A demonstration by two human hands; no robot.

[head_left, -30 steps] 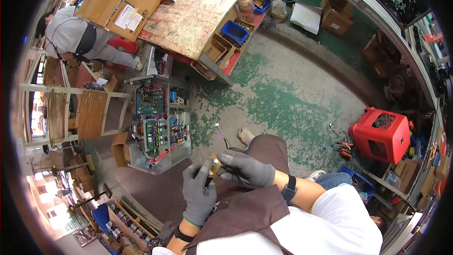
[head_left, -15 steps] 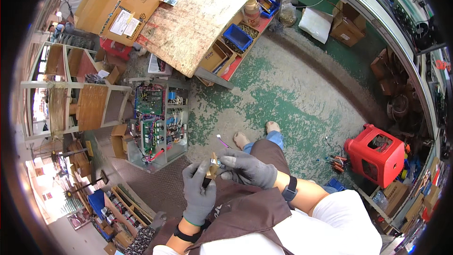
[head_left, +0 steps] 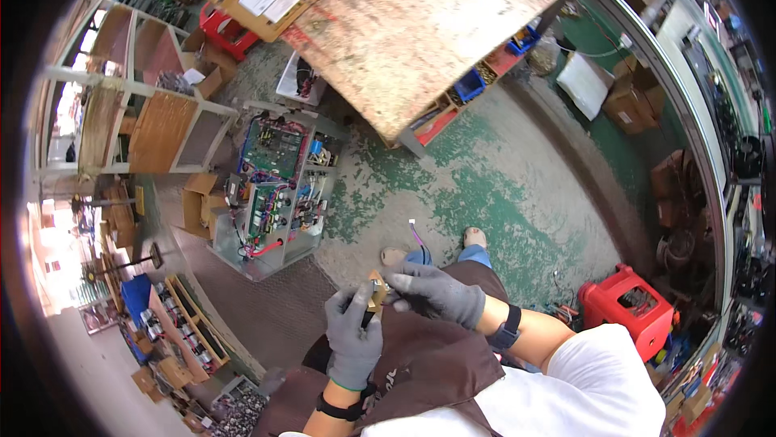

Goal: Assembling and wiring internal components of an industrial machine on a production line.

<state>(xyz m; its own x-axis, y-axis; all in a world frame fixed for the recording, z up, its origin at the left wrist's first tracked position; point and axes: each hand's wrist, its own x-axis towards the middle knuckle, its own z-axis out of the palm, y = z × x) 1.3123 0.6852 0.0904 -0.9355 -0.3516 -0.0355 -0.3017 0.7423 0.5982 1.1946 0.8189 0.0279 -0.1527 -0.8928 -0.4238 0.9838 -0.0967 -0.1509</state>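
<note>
Both hands wear grey gloves and meet in front of my brown apron. My left hand (head_left: pixel 353 338) is closed around a small brass-coloured part (head_left: pixel 376 293) with a dark lower portion, held upright between thumb and fingers. Against its right side, my right hand (head_left: pixel 436 293) pinches with thumb and fingertips; what lies between those fingertips is too small to make out. A thin purple and dark wire (head_left: pixel 419 239) with a white end rises just beyond the right hand. Whether it joins the brass part is hidden.
Ahead stands a worn wooden workbench (head_left: pixel 420 41) with a cardboard box (head_left: pixel 267 0) on it and blue bins (head_left: pixel 469 85) below. An open metal chassis (head_left: pixel 279 186) with circuit boards is at left. A red plastic stool (head_left: pixel 626 312) is at right, near hand tools.
My view has shifted, so the bench and chassis appear farther right. The hands stay together on the brass part, with only slight finger movement.
</note>
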